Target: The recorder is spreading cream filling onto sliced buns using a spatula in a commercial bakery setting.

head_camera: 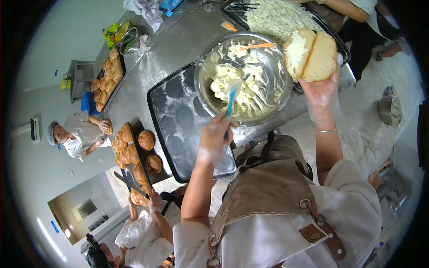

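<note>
My left hand [216,139], in a clear plastic glove, grips the blue handle of a spatula [231,98]. The spatula's pale blade is over white cream [254,97] in a large steel mixing bowl [287,95]. To the right of the bowl, my gloved right hand [321,87] holds up a split bread bun [320,57], opened with its cut faces showing. White cream covers part of the bun's left half; the right half looks bare. An orange-handled spatula [261,46] rests in the bowl's far side.
A dark baking tray [172,167] dusted with white powder lies left of the bowl. Farther left are trays of browned buns [127,154] and two loose buns [146,140]. One co-worker [83,134] handles a bun; another [147,231] holds a long knife. A tray of pale shreds [278,16] lies beyond.
</note>
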The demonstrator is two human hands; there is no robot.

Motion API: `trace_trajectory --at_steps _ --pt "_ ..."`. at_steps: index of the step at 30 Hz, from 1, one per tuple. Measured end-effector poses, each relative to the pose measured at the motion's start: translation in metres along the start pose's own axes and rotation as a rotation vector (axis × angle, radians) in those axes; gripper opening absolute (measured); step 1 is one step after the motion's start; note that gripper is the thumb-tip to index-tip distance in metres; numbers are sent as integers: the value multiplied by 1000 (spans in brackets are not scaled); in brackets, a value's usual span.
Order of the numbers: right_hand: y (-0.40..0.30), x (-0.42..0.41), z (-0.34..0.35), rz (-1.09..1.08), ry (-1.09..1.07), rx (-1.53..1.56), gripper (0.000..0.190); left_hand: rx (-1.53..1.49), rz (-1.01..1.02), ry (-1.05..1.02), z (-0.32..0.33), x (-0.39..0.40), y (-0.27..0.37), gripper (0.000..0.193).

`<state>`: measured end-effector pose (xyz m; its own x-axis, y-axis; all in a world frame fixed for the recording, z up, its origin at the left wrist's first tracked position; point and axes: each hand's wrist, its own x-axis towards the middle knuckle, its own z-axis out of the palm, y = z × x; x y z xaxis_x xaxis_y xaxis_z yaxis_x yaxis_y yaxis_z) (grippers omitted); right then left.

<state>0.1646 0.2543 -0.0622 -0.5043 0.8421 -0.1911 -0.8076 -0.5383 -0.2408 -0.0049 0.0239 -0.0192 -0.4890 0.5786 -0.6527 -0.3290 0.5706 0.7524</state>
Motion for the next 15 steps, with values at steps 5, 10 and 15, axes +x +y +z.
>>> trace_trajectory --at_steps 5,10,15 --pt "-15 -17 -19 -76 15 -16 65 -114 5 -41 40 121 -12 17" --pt "-28 -47 -35 -136 177 -92 65 -143 -183 -122 73 191 -40 14" --pt "-45 -73 -63 -174 -249 -73 56 343 16 -104 54 234 -77 16"
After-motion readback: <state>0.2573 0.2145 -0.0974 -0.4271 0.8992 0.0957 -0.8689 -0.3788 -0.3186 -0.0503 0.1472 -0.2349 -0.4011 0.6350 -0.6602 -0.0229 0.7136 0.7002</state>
